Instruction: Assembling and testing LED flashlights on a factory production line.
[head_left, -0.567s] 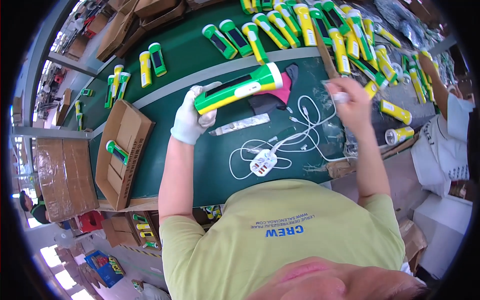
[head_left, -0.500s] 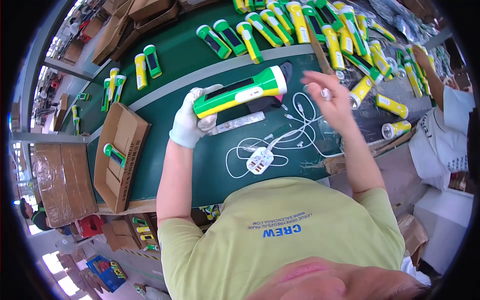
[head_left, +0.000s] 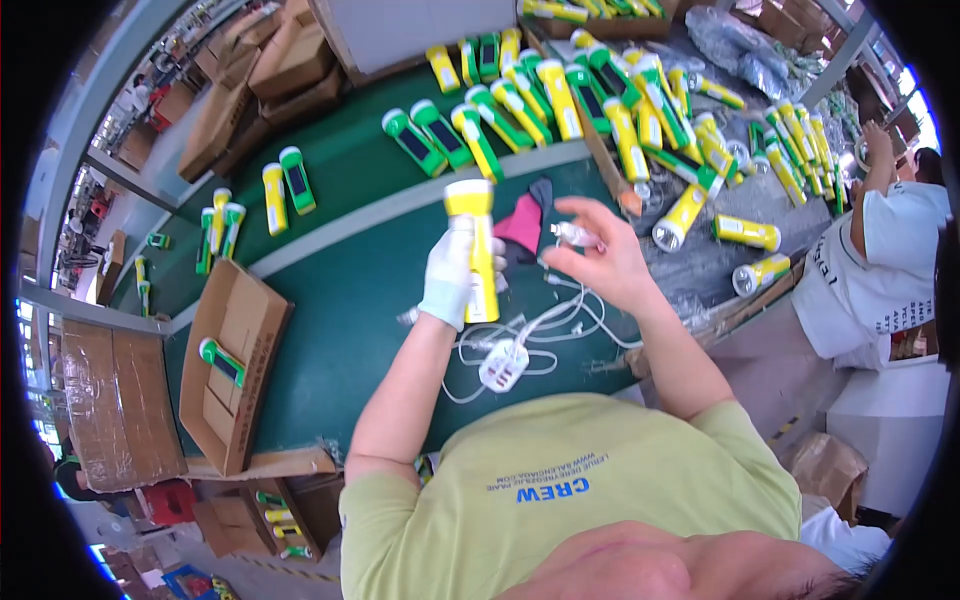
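Observation:
A yellow and green flashlight [head_left: 482, 265] stands nearly upright in my left hand [head_left: 448, 275], which wears a white glove. Its wide yellow head points away from me. My bare right hand [head_left: 618, 262] is closed in a pinch on a small white plug-like piece [head_left: 575, 235], a short way right of the flashlight. Between the two hands, a pink and dark cloth [head_left: 524, 222] lies on the green table. Below them sits a white multi-port charger [head_left: 504, 366] with tangled white cables [head_left: 590, 312].
Several flashlights [head_left: 625, 140] are heaped at the back right, others stand along the far side. At left is an open cardboard tray [head_left: 262, 345] with one green flashlight [head_left: 222, 362] in it. A co-worker's arm [head_left: 878, 170] reaches in at far right.
My left hand has turned the flashlight from lying sideways to nearly upright and brought it right and nearer. My right hand has moved left and nearer, with the small white piece now plainer.

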